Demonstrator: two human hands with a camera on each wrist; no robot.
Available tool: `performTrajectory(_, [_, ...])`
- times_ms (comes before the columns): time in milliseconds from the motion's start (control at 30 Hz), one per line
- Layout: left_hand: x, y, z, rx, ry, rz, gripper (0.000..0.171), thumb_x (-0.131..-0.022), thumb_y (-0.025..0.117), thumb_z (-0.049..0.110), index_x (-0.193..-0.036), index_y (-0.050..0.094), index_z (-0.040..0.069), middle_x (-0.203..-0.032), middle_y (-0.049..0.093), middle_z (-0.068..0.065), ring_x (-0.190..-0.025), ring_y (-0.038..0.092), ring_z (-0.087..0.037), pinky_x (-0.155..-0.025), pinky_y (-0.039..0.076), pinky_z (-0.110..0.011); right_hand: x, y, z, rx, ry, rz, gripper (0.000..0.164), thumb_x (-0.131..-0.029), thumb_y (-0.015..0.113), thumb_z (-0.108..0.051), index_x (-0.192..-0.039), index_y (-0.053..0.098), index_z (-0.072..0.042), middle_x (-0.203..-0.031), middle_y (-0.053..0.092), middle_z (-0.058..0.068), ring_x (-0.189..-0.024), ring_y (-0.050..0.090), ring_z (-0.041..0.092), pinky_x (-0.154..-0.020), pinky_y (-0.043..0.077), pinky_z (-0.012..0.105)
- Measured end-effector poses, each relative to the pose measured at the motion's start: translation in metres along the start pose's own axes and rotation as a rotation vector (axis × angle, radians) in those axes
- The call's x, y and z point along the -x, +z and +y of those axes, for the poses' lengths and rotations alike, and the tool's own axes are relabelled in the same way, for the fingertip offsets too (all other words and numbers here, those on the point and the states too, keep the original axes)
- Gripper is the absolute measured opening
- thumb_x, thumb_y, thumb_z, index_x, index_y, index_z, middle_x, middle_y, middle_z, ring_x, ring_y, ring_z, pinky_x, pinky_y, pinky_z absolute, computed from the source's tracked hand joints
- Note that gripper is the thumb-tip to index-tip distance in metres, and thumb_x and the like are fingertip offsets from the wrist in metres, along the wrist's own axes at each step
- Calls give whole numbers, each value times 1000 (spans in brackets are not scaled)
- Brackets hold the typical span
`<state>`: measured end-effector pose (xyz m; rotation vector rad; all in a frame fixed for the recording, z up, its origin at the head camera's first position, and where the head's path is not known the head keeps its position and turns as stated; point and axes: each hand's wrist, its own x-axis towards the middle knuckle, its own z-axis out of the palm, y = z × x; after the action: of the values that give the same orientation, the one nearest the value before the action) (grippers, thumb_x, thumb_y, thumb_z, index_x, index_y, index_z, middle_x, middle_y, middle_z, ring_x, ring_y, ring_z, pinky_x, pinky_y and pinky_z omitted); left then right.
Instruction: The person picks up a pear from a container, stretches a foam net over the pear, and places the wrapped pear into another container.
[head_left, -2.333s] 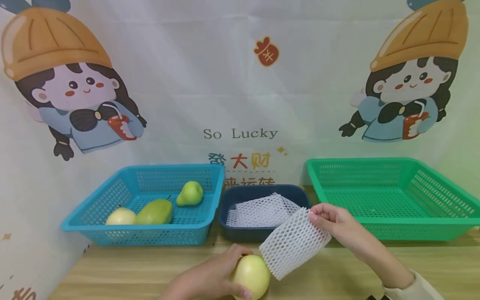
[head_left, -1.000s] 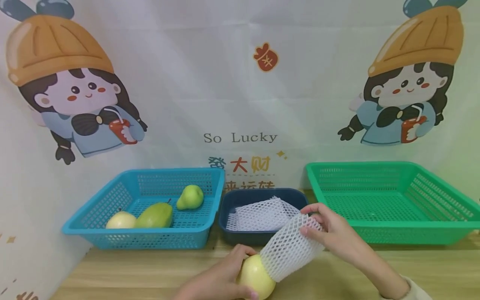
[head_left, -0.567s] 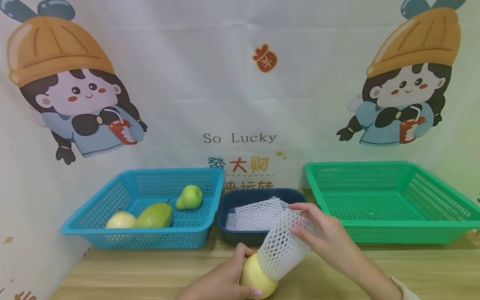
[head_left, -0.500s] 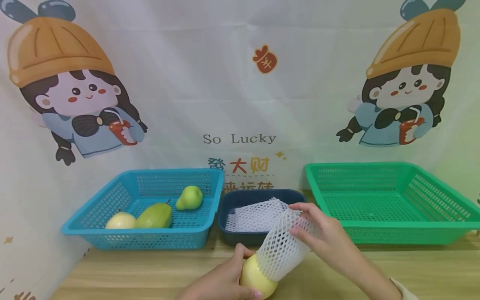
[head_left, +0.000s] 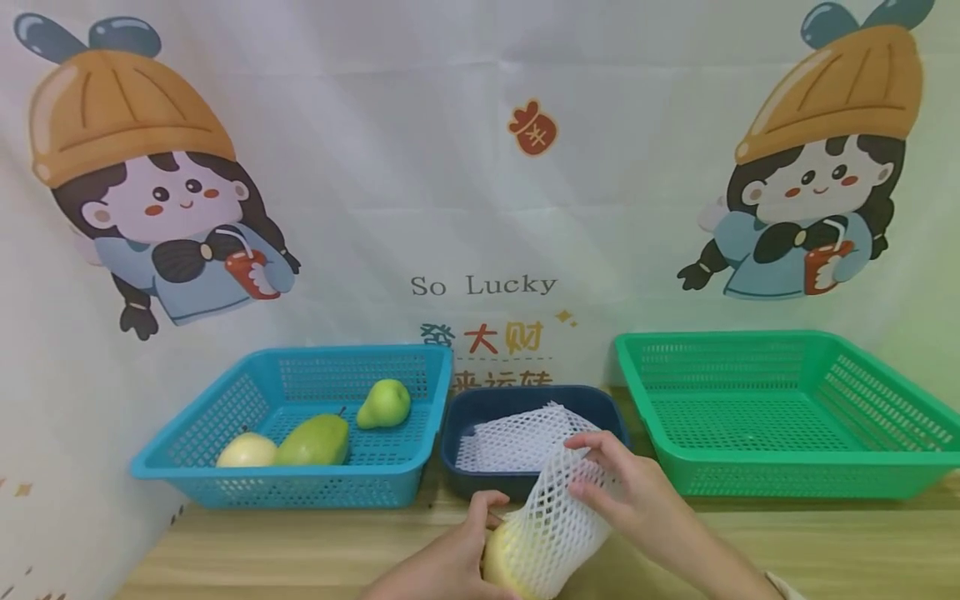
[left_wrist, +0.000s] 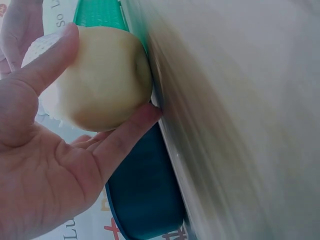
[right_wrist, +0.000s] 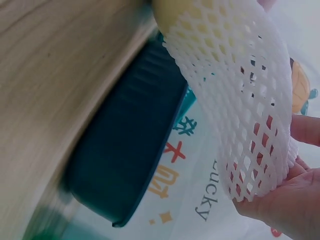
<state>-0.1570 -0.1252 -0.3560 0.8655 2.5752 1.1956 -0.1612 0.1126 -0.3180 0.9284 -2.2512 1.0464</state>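
In the head view, my left hand (head_left: 450,557) grips a round pale yellow fruit (head_left: 499,560) low over the table. Its thumb and fingers lie around the fruit's sides in the left wrist view, where the dimpled end (left_wrist: 142,67) is bare. My right hand (head_left: 633,496) pinches the upper end of a white foam net sleeve (head_left: 562,517). The sleeve's lower mouth is stretched over much of the fruit, whose yellow skin shows through the mesh in the right wrist view. Beyond the fruit, the upper sleeve (right_wrist: 255,145) hangs loose and hollow between the right fingers.
Behind the hands stands a dark blue tub (head_left: 457,417) holding more white foam nets (head_left: 510,437). On the left, a blue basket (head_left: 277,487) holds a yellow fruit (head_left: 246,450), a green oblong fruit (head_left: 315,440) and a green pear (head_left: 385,404). A green basket (head_left: 810,471) stands right on the wooden table (head_left: 262,550).
The sleeve started beside the fruit, then its mouth went over the fruit's upper end and now covers much more of it. My right hand moved left and down toward the left hand.
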Motion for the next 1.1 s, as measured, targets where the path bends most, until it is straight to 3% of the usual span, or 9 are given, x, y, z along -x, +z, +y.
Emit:
performTrajectory(167, [-2,-2,0,-22,28,-44,85,-71,80,17,-134,25,3,-112,54,-9,-91,55,-8,-81,45,-25,2,6,3,6,-54,-23,35,-82,68,-12,-114,54,-9,-95,69,-1,-85,62,4,-75,50,30])
performTrajectory(300, [-1,-5,0,-20,59,-74,81,-74,79,25,-136,29,11,-116,54,-5,-94,54,-5,-81,45,-24,2,6,1,19,-66,-17,35,-81,69,-11,-113,54,-10,-93,69,-2,-86,62,4,-75,51,30])
performTrajectory(433, [2,-5,0,10,78,-76,73,-74,78,29,-132,36,17,-113,55,2,-92,54,-3,-81,45,-22,-1,1,-3,16,-7,42,39,-80,71,-12,-116,55,-10,-104,66,-1,-92,60,8,-79,50,27])
performTrajectory(533, [3,-5,0,-14,76,-62,72,-73,79,28,-129,37,17,-110,57,1,-91,54,-2,-81,45,-22,-4,-7,-5,-32,131,72,51,-80,73,-17,-124,49,-8,-114,60,2,-99,55,14,-82,48,26])
performTrajectory(600, [4,-7,-1,-39,67,-58,72,-72,80,27,-128,36,17,-110,58,0,-90,54,-3,-81,45,-23,-6,-13,-4,-101,245,21,65,-79,74,-21,-131,39,-4,-117,55,7,-97,52,17,-78,48,26])
performTrajectory(700, [3,-7,-3,-74,64,-56,73,-72,80,28,-127,34,18,-109,58,-2,-90,54,-3,-82,45,-24,-2,-16,2,-215,393,-194,80,-80,73,-27,-137,26,2,-114,54,13,-94,55,17,-72,49,24])
performTrajectory(800, [2,-5,-5,-71,85,-54,72,-73,80,26,-126,32,16,-111,58,-5,-93,54,-5,-84,45,-24,5,-5,10,-382,401,-398,79,-82,71,-25,-133,22,11,-108,57,16,-89,60,15,-71,51,24])
performTrajectory(867, [2,-3,-6,-59,94,-50,72,-73,79,25,-125,31,14,-115,57,-8,-96,54,-6,-86,44,-24,9,5,13,-478,373,-468,74,-83,70,-22,-129,23,14,-106,58,16,-90,60,11,-75,50,23])
performTrajectory(1100, [0,-1,-6,-4,64,-39,73,-73,79,20,-125,29,12,-121,54,-12,-102,53,-8,-88,42,-23,13,26,15,-660,288,-497,77,-79,74,-14,-127,20,11,-115,52,22,-95,60,7,-80,50,23])
